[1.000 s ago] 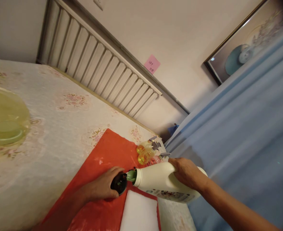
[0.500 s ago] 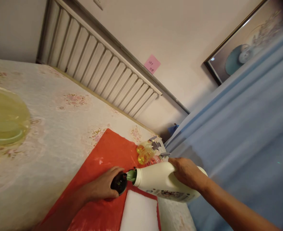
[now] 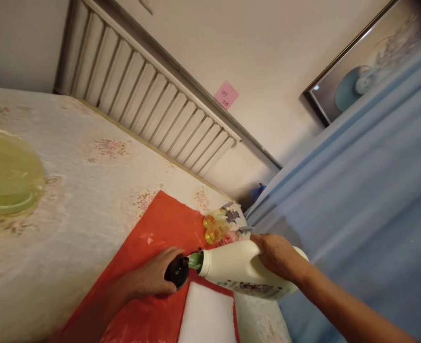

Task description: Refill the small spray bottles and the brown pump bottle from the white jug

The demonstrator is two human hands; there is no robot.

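My left hand [image 3: 156, 276] is wrapped around a small dark bottle [image 3: 177, 272], whose neck points right. My right hand [image 3: 280, 257] grips the handle of a large cream-coloured jug [image 3: 231, 264], tipped on its side with the mouth to the left. A green spout [image 3: 196, 261] shows in the jug's mouth and meets the neck of the dark bottle. Whether liquid is flowing I cannot make out. Beneath the hands lies a red sheet [image 3: 170, 224], with a white rectangular pad [image 3: 208, 317] on it just below the jug.
Several clear pump bottles with yellow and pink liquid [image 3: 215, 233] stand behind the jug. A yellow translucent basin [image 3: 10, 162] sits at the left on the floral tablecloth [image 3: 81, 214]. Beyond are a radiator [image 3: 142, 90] and, at right, a blue curtain [image 3: 367, 205].
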